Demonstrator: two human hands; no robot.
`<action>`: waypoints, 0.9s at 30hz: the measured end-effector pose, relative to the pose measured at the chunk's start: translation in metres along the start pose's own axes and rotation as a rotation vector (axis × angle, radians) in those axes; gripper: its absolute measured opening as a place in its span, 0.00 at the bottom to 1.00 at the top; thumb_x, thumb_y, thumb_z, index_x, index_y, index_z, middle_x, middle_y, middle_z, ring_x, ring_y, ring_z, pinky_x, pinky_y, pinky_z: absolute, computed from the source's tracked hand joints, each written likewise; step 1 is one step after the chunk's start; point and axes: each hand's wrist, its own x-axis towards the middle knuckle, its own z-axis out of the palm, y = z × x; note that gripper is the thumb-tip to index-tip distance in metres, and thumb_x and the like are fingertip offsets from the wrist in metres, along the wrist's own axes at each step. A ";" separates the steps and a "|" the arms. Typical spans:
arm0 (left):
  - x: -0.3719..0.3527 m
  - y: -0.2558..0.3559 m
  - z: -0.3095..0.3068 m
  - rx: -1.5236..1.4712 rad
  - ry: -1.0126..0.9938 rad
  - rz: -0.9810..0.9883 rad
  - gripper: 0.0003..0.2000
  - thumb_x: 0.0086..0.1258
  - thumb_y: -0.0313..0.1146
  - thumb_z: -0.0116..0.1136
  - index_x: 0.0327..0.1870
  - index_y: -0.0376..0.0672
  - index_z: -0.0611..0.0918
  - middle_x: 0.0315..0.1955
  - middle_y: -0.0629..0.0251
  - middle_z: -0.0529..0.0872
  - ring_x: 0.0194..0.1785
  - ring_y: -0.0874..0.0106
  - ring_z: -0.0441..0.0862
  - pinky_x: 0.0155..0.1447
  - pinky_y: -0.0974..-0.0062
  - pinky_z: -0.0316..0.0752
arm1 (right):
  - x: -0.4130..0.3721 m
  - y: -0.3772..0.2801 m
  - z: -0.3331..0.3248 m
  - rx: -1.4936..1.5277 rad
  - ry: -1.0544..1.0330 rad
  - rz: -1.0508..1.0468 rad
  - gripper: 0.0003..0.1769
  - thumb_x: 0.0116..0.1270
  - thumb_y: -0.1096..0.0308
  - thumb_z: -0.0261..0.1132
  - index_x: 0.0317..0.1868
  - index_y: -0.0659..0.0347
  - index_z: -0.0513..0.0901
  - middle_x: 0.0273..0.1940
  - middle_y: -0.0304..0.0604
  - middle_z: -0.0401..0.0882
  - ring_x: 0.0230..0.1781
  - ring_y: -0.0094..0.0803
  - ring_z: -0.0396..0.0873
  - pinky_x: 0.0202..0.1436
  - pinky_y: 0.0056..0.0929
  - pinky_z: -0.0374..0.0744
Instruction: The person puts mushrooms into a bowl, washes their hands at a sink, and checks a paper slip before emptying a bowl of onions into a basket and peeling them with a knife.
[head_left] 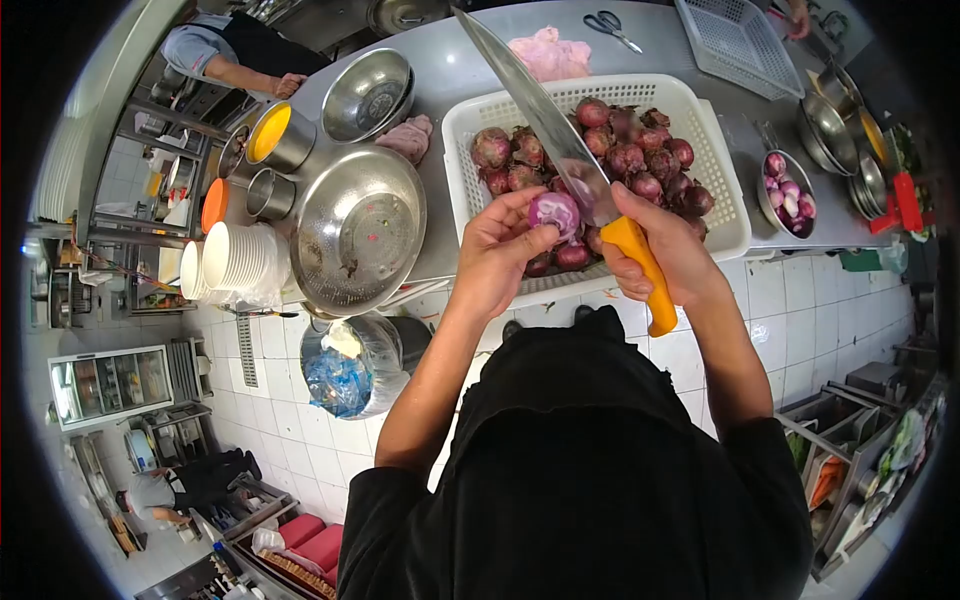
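Note:
Between the fingers and thumb of my left hand (505, 245) is a red onion (555, 215), its pale, purple-streaked side facing up. My right hand (665, 245) grips a large kitchen knife by its yellow handle (645, 275). The broad steel blade (540, 110) slants up and away to the left, its heel close beside the onion. Both hands are over the near side of a white perforated basket (735, 190), which holds many red onions (625, 160) with dry skins still on.
A wide steel bowl (395, 215) stands left of the basket, stacked bowls (365, 95) behind it. Right is a bowl of peeled onions (790, 195). Scissors (612, 30) and a pink cloth (550, 55) lie at the back. A lined bin (350, 370) stands below. Another person (240, 55) is at far left.

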 end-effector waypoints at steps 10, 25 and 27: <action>-0.024 0.005 -0.020 -0.274 -0.107 0.029 0.23 0.67 0.20 0.58 0.64 0.37 0.72 0.52 0.58 0.82 0.56 0.67 0.81 0.64 0.61 0.75 | 0.011 0.010 0.000 -0.108 0.132 -0.108 0.31 0.74 0.38 0.51 0.26 0.58 0.71 0.15 0.37 0.65 0.10 0.23 0.61 0.13 0.23 0.62; -0.060 0.062 -0.160 1.089 0.868 0.293 0.25 0.57 0.22 0.68 0.58 0.31 0.78 0.52 0.53 0.82 0.53 0.70 0.81 0.53 0.75 0.76 | -0.007 -0.003 -0.022 -0.307 0.464 -0.281 0.28 0.75 0.45 0.55 0.65 0.56 0.73 0.19 0.34 0.67 0.13 0.19 0.62 0.14 0.21 0.62; -0.039 0.069 -0.139 1.370 0.784 0.425 0.25 0.54 0.24 0.70 0.57 0.35 0.80 0.54 0.51 0.80 0.56 0.61 0.79 0.57 0.68 0.74 | -0.016 -0.005 -0.028 -0.276 0.491 -0.347 0.28 0.74 0.45 0.56 0.63 0.56 0.74 0.19 0.33 0.66 0.13 0.18 0.62 0.14 0.20 0.61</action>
